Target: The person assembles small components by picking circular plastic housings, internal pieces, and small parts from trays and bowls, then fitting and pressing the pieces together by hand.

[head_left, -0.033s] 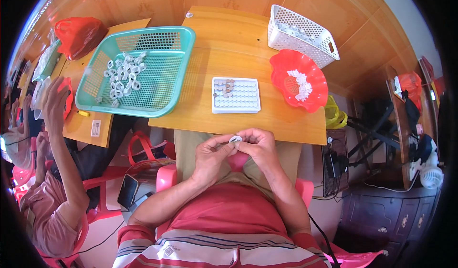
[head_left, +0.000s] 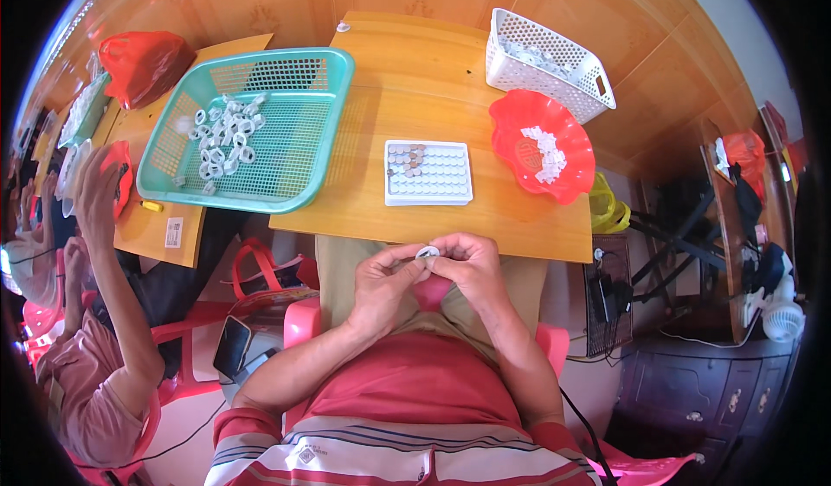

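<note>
Between my two hands, over my lap and just off the table's front edge, is a small round white ring-like part with something dark at its middle. My left hand pinches it from the left, thumb and finger closed. From the other side my right hand grips it the same way, the thumbs nearly meeting. Beyond them on the table lies a white tray with rows of small round pieces, some of them brownish. Fingers hide much of the held part.
A green mesh basket with several white rings stands at the left. Toward the right are a red scalloped dish of small white pieces and a white perforated basket. A co-worker's arm reaches up at far left, near a phone.
My hands and the white part stay in place. At far left the co-worker's raised hand has shifted slightly.
</note>
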